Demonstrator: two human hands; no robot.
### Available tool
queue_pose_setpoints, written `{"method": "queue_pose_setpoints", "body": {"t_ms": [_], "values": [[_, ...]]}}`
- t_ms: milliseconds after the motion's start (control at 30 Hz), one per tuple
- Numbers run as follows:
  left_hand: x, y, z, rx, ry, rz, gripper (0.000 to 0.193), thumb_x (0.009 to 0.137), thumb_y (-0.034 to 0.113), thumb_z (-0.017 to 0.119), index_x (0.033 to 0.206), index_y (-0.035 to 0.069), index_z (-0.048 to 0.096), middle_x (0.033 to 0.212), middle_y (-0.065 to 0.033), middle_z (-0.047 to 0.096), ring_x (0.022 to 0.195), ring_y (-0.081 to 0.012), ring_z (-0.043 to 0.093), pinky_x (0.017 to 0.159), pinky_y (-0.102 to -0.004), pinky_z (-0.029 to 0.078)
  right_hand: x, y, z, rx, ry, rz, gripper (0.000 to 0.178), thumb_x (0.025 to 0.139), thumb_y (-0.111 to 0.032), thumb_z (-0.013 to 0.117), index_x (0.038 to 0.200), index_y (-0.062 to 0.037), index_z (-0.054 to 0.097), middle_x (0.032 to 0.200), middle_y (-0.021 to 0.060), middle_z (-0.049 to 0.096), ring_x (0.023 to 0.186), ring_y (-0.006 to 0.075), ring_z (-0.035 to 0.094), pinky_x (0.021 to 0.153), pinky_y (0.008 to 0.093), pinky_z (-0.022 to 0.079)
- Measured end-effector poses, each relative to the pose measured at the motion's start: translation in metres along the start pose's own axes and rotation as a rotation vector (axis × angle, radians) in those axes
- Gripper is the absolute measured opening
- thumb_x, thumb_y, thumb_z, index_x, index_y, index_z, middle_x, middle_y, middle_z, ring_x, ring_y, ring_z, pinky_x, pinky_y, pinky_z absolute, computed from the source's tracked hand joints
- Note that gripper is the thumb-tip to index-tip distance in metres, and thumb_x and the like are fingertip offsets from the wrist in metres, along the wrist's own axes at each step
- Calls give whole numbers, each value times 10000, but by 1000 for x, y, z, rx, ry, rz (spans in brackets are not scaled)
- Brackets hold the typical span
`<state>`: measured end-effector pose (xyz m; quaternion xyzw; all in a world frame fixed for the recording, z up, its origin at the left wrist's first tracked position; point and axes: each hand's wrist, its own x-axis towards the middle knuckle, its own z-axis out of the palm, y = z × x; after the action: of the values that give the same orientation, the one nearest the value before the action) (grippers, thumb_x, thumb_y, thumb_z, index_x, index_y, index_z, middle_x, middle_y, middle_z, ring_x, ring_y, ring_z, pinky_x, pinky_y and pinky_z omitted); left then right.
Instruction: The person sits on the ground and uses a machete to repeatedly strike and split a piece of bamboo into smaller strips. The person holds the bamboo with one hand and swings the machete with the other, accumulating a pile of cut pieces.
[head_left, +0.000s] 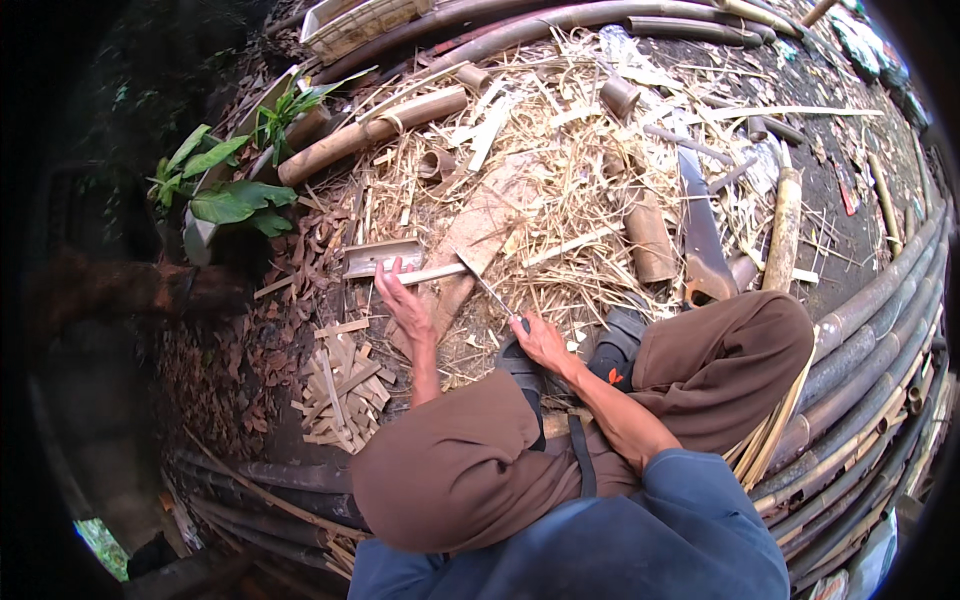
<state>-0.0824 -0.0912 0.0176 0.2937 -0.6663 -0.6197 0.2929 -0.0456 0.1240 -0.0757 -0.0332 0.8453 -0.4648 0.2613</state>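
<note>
Beside a shallow tray [408, 243], its contents unclear, the left hand [410, 312] has fingers at a pale strip [437, 273]; whether they grip cannot be told. The right hand [545, 345] has fingers wrapped around a knife [487, 288].

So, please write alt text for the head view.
A person sits outdoors, the left hand holding a pale strip and the right hand holding a thin tool at its far end, among shavings, a saw and long poles.
</note>
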Motion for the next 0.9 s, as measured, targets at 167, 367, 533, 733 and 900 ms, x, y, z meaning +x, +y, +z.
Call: {"method": "queue_pose_setpoints", "body": {"t_ms": [167, 367, 533, 733, 900], "values": [[17, -79, 11, 314, -185, 116, 510, 1000, 211, 441, 1441, 37, 253, 1149, -169, 593, 998, -278, 601, 932, -359, 489, -5, -15, 3, 23, -32, 35, 491, 911, -494, 545, 994, -11, 582, 827, 295, 634, 839, 481, 617, 741, 508, 472], [14, -10, -7, -311, -268, -396, 260, 990, 105, 375, 1243, 60, 333, 762, -50, 497, 572, -133, 510, 464, -253, 477, -7, -48, -35, -121, 191, -178, 364, 820, -396, 677, 967, -73, 594, 766, 218, 662, 736, 424, 649, 636, 500, 497], [-29, 50, -57, -281, -567, -630, 189, 984, 91, 425, 1166, 58, 385, 765, -34, 479, 543, -81, 436, 423, -215, 382, -4, -90, -46, -345, 56, -512, 283, 803, -295, 694, 928, -112, 519, 679, 125, 640, 606, 325, 644, 516, 436, 487], [-74, 100, -84, -416, -566, -661, 196, 995, 145, 473, 1107, -3, 536, 768, -8, 487, 550, -37, 391, 432, -192, 299, 26, -112, -61, -459, 162, -866, 133, 816, -213, 664, 876, -153, 562, 696, 91, 642, 595, 246, 645, 500, 394, 478], [-110, 147, -144, -138, -674, -471, 466, 984, 143, 499, 1421, 23, 391, 726, 42, 460, 606, -29, 409, 514, -181, 330, 86, -51, -161, -445, 395, -94, 261, 815, -334, 677, 956, -114, 654, 825, 142, 705, 701, 308, 687, 613, 411, 550]]}}
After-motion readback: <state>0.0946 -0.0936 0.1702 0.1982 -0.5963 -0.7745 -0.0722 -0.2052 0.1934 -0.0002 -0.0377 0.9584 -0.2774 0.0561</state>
